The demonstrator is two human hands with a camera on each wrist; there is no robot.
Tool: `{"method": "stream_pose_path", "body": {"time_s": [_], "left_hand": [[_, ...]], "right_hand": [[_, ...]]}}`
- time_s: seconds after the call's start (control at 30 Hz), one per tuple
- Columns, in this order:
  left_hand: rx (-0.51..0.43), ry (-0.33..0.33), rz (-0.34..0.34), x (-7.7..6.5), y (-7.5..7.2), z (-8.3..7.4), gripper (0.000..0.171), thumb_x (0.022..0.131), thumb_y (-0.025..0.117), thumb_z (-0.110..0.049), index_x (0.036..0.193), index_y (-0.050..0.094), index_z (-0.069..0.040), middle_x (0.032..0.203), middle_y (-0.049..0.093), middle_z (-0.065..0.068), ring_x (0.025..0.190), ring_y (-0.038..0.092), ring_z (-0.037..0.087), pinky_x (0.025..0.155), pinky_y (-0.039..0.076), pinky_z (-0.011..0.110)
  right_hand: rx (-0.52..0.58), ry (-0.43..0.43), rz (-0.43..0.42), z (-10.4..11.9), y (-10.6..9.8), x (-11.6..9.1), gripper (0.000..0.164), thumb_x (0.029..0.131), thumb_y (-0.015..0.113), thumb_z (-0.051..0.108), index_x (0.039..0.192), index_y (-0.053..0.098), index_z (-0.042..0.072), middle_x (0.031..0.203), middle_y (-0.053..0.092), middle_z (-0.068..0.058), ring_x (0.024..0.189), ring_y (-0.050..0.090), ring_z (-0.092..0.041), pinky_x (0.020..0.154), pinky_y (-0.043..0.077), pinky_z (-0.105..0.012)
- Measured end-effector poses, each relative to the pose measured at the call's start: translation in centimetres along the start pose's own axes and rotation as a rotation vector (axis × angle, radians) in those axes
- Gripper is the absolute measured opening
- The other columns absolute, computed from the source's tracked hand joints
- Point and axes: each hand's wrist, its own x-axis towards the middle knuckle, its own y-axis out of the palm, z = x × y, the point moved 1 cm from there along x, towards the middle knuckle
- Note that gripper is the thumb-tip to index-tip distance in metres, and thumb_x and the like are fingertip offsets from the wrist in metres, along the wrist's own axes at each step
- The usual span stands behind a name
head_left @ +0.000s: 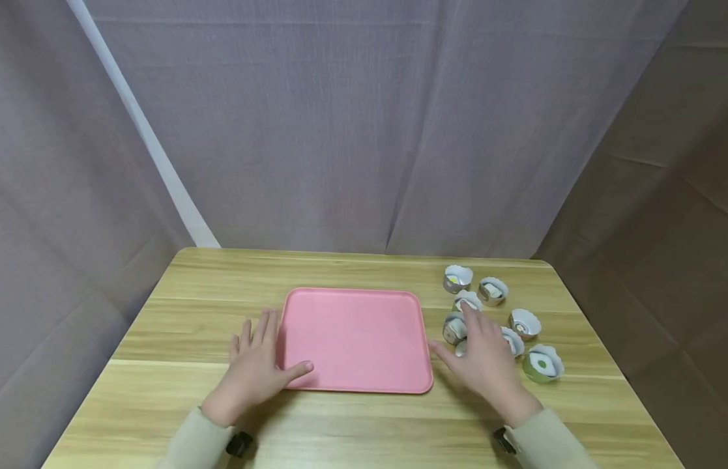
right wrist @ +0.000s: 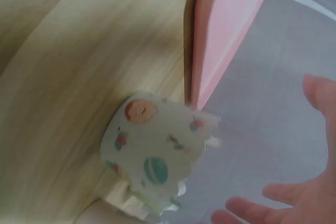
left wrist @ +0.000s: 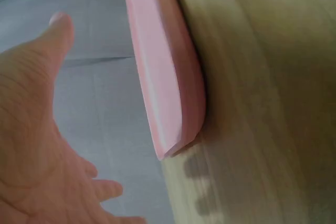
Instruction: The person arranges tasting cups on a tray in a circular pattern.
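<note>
Right hand: fingers are spread wide, thumb well apart from them; nothing is held.
Left hand: fingers are likewise spread and nothing is held.
Patterned cup: it is seen below the right fingers, apart from them in the wrist view; whether another is touched cannot fairly be told, since part of the group is covered by the hand.
Cups: they are set beneath, just beyond and to the right of the right fingers; each is round, so no long axis is offered; the right hand is nearer.
Pink tray: it is placed between the hands, long axis left to right; its near left corner is overhung by the left thumb.
Count: eight cups are made out, one mostly hidden by the right thumb; one tray; two hands.
</note>
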Motion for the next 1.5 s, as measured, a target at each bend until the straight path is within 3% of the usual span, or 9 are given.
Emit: {"method": "stream_pose_path", "body": {"time_s": [0.27,0.53,0.77,1.0,1.23,1.4,1.5], "left_hand": [[-0.401,0.014,0.059,1.0,-0.7,0.6,0.135,0.065,0.083,-0.055,0.153,-0.003,0.0,0.155,0.01,0.029,0.138,0.022,0.045,0.109,0.022,0.057],[-0.631,-0.073,0.16,1.4,-0.6,1.5,0.13,0.069,0.085,-0.044,0.153,-0.006,-0.003,0.155,0.011,0.029,0.135,0.031,0.044,0.105,0.032,0.051],[-0.716,-0.143,0.221,1.7,-0.5,2.2,0.123,0.075,0.083,-0.037,0.153,-0.005,-0.002,0.152,0.016,0.033,0.136,0.028,0.045,0.107,0.031,0.052],[-0.774,-0.168,0.238,2.0,-0.2,2.6,0.114,0.076,0.082,-0.035,0.152,0.006,0.003,0.149,0.026,0.032,0.132,0.036,0.045,0.105,0.035,0.052],[-0.709,-0.153,0.21,2.4,0.0,2.8,0.096,0.078,0.082,-0.028,0.147,0.025,0.006,0.136,0.048,0.024,0.119,0.05,0.036,0.097,0.044,0.047],[-0.743,-0.16,0.231,2.9,0.2,3.0,0.075,0.083,0.076,-0.013,0.141,0.035,0.009,0.119,0.057,0.019,0.103,0.056,0.028,0.083,0.051,0.036],[-0.75,-0.194,0.235,3.2,0.3,3.3,0.066,0.084,0.071,-0.003,0.14,0.038,0.009,0.113,0.057,0.016,0.095,0.055,0.024,0.075,0.052,0.031]], "right_hand": [[0.129,0.125,0.101,-1.9,-1.6,-0.5,0.104,0.075,0.06,0.074,0.143,0.037,-0.001,0.133,0.048,-0.025,0.119,0.044,-0.044,0.093,0.039,-0.062],[0.237,0.169,0.181,-2.7,-1.9,-1.3,0.098,0.077,0.064,0.069,0.141,0.04,0.0,0.124,0.053,-0.023,0.109,0.053,-0.036,0.086,0.046,-0.053],[0.263,0.16,0.188,-3.3,-1.5,-1.9,0.095,0.076,0.069,0.063,0.14,0.041,-0.001,0.125,0.054,-0.024,0.11,0.053,-0.038,0.089,0.046,-0.055],[0.297,0.174,0.179,-3.9,-1.0,-2.4,0.09,0.077,0.074,0.055,0.139,0.042,-0.002,0.122,0.054,-0.022,0.107,0.053,-0.035,0.088,0.046,-0.053],[0.498,0.259,0.254,-4.3,0.1,-3.2,0.094,0.078,0.077,0.047,0.144,0.03,0.0,0.129,0.049,-0.021,0.117,0.048,-0.035,0.098,0.04,-0.052],[0.681,0.329,0.333,-4.7,0.9,-3.4,0.089,0.077,0.082,0.03,0.14,0.027,-0.001,0.126,0.047,-0.021,0.111,0.051,-0.03,0.09,0.047,-0.034],[0.728,0.333,0.391,-5.0,1.3,-3.2,0.085,0.076,0.083,0.024,0.138,0.031,0.0,0.123,0.048,-0.018,0.108,0.052,-0.026,0.085,0.047,-0.027]]}}
